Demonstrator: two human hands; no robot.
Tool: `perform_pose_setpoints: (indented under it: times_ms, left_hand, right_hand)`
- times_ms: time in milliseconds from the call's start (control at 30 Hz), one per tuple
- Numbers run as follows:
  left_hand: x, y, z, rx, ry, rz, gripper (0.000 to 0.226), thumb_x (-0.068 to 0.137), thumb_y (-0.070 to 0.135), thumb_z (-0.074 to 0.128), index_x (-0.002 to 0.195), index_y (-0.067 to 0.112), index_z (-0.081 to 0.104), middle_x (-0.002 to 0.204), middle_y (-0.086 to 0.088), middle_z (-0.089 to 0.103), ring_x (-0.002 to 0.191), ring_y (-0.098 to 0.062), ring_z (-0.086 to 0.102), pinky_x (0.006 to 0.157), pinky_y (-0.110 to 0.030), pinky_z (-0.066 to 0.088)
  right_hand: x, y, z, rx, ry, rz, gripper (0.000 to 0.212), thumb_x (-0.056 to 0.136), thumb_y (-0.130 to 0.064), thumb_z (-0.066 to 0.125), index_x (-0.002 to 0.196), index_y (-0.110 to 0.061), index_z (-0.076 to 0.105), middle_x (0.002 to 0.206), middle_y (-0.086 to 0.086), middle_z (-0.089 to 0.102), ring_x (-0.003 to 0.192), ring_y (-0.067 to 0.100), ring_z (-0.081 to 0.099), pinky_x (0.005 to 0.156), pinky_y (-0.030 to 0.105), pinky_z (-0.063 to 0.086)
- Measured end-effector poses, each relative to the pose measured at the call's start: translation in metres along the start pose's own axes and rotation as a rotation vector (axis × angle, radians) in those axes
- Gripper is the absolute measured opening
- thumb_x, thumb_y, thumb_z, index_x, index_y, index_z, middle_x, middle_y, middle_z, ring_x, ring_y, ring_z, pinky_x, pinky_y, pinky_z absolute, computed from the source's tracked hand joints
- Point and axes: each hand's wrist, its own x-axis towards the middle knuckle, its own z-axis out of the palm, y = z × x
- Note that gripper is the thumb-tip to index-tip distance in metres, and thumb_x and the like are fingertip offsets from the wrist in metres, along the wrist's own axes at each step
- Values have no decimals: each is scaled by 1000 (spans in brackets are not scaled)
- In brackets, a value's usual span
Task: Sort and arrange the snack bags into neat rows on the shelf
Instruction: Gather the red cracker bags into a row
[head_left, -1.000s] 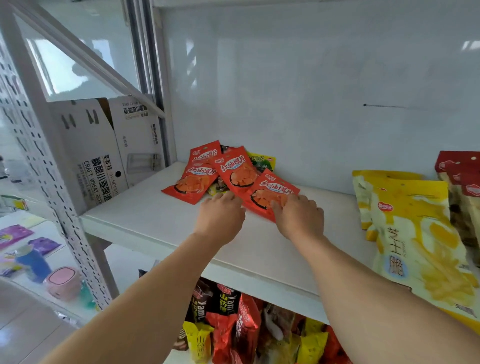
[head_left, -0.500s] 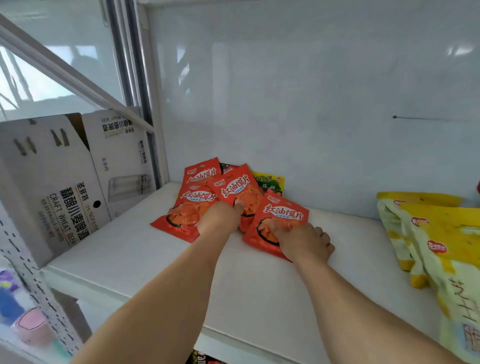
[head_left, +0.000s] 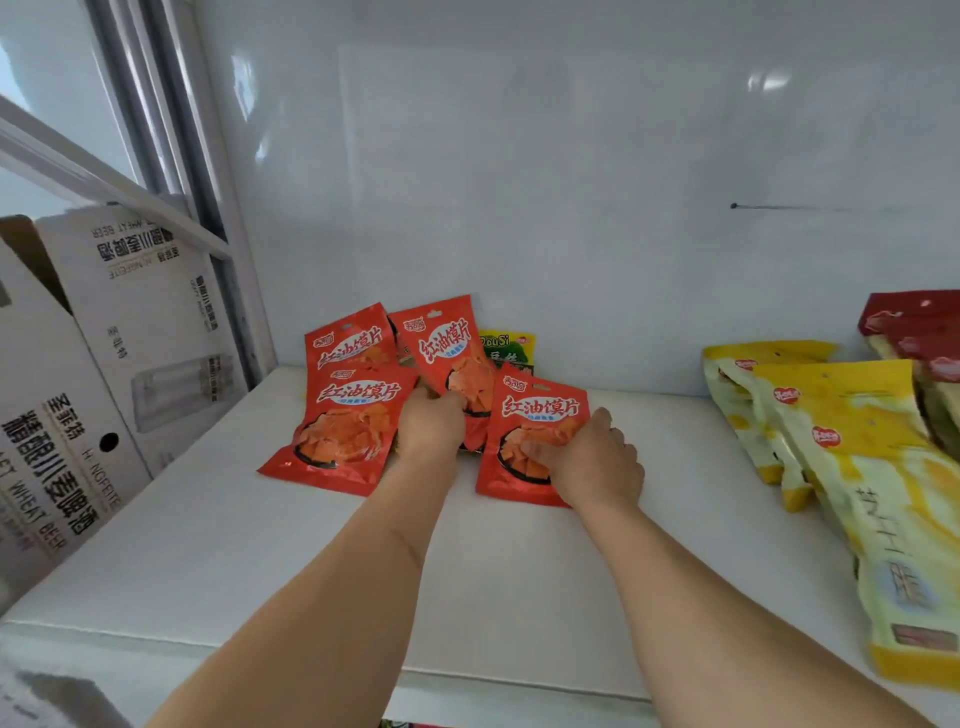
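1. Head view, the bags: four red bags lie in a loose cluster at the back of the shelf, near the wall. The front-left bag lies flat; a rear-left bag is partly under it. A green bag peeks out behind them.
2. Head view, the hands: the left hand pinches the lower edge of the middle bag, tilting it up. The right hand rests on the right bag, thumb on its face (whether the fingers curl round its edge I cannot tell).
3. Handling, as I judge it: thin, glossy pouches, light and slippery, with brittle chips inside. Hold them by the sealed edges, not the bulging middle.
4. Yellow bags lie well apart, at right.
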Motion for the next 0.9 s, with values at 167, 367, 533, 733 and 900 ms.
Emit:
perform_pose_setpoints:
  times_ms: [167,367,533,733,900]
  left_hand:
    - [-12,3,-3,-236,1,-34,18,98,20,47,114,18,55,101,1,64,88,-21,59,85,-36,47]
    - [-10,-6,-12,-331,-92,-82,39,90,39,66,125,24,59,116,2,69,105,-24,67,97,-48,53]
    - [-9,-12,-19,-315,-138,-92,31,88,28,74,117,24,67,108,2,74,100,-24,71,94,-47,56]
    - [-7,-12,-20,-401,-166,-171,27,81,22,79,106,21,68,105,-2,76,92,-26,74,87,-45,59]
    - [-11,-6,-1,-398,-212,-165,21,88,11,68,107,21,66,95,-2,75,84,-24,73,79,-43,61]
  right_hand:
    - [2,5,-9,406,-66,40,70,77,-34,83,129,-10,42,126,10,60,111,32,63,82,36,50]
    - [14,16,-17,658,-184,85,36,77,-17,83,109,-10,68,104,7,75,84,24,72,72,29,55]
    - [19,22,-25,837,-194,81,29,80,-16,81,104,-16,64,104,6,73,88,25,73,84,42,59]
    - [36,40,-40,916,-45,78,25,85,-19,77,107,-18,65,94,-1,71,73,12,69,59,24,53]
    - [75,55,-47,858,-33,111,23,90,-23,69,112,-20,65,106,3,72,88,23,71,83,40,59]
